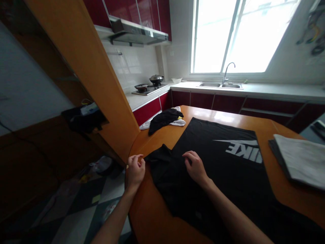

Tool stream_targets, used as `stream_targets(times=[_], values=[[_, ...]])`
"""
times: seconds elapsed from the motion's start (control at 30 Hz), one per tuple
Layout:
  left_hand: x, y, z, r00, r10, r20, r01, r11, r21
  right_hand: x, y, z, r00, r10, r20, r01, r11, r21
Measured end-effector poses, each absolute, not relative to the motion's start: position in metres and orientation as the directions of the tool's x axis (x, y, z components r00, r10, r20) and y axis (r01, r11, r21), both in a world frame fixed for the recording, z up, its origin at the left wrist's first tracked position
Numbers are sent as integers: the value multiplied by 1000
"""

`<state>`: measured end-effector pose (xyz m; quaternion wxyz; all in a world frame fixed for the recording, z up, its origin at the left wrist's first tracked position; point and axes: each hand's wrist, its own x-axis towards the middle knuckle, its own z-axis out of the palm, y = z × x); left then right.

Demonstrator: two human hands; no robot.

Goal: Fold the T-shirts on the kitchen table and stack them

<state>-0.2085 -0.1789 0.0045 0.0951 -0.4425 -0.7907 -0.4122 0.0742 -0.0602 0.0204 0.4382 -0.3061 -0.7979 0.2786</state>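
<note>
A black T-shirt [203, 135] with white lettering and a white swoosh lies spread on the wooden table [157, 217]. At the table's left edge, my left hand [136, 169] has its fingers curled around the tip of the shirt's sleeve. My right hand [196, 166] is over the upper part of the shirt, its fingers bent; whether it pinches any cloth is too unclear to tell.
Crumpled black and white clothes [165, 119] lie at the table's far left. Folded grey cloth [302, 159] is stacked at the right. A wooden partition [101, 74] rises on the left. Behind are a stove [149, 89] and a sink [209, 84].
</note>
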Motion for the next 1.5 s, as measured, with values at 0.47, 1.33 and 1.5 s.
stream_targets(times=[0.47,1.33,1.5], values=[[-198,-175,15,-690,652,314,674,421,608,73,-69,19,-505,669,545,289,726,-624],[-143,-181,58,-280,765,580,841,-96,533,77,-70,17,-478,757,446,270,609,-745],[-117,-185,63,124,910,395,779,-336,529,81,-67,10,-452,803,389,176,507,-844]])
